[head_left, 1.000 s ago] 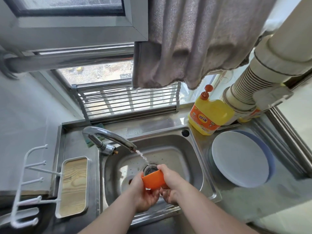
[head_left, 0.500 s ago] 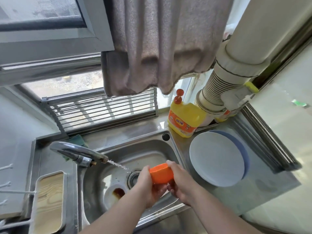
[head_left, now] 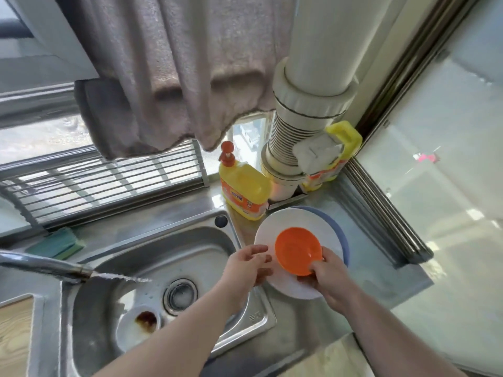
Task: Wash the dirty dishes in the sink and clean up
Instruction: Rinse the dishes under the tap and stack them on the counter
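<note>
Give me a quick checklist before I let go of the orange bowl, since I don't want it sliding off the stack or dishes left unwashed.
1. Orange bowl is over the white plate: ok, though whether it rests on the plate or is just above it cannot be told.
2. Right hand grip on the bowl's near rim: ok, thumb curled over it.
3. Left hand free of the bowl: ok, fingers relaxed beside it.
4. Plate stack sits flat on the counter, white over the blue plate: ok.
5. Sink emptied of dishes: not ok, a stained dish remains.
6. Faucet off: not ok, water is running.
</note>
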Demonstrator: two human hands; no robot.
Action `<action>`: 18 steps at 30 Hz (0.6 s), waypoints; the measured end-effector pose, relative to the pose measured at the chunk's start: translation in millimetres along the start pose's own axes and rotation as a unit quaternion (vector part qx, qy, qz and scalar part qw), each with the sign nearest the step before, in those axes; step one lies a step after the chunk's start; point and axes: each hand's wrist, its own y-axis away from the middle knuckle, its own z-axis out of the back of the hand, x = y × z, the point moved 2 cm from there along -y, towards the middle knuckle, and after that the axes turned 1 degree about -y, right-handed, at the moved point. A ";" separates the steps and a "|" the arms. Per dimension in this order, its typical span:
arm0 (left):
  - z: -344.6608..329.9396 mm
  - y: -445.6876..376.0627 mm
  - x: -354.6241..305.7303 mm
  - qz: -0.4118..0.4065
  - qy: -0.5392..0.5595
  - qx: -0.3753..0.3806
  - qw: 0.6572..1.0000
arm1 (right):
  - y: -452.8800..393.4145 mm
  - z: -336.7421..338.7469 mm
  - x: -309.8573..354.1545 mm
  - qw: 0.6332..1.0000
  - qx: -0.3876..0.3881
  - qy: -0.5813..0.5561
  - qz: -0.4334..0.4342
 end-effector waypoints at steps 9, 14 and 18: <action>163.7 0.8 107.9 0.083 -0.291 -0.194 0.933 | 52.7 -7.6 39.4 0.921 -0.150 0.270 0.236; 267.4 9.9 144.9 0.182 -0.344 -0.343 0.855 | 82.3 -123.0 35.9 0.888 0.069 0.288 0.352; 300.9 -2.2 167.6 0.235 -0.362 -0.246 0.868 | 42.4 -238.5 -42.0 0.870 0.236 0.402 0.162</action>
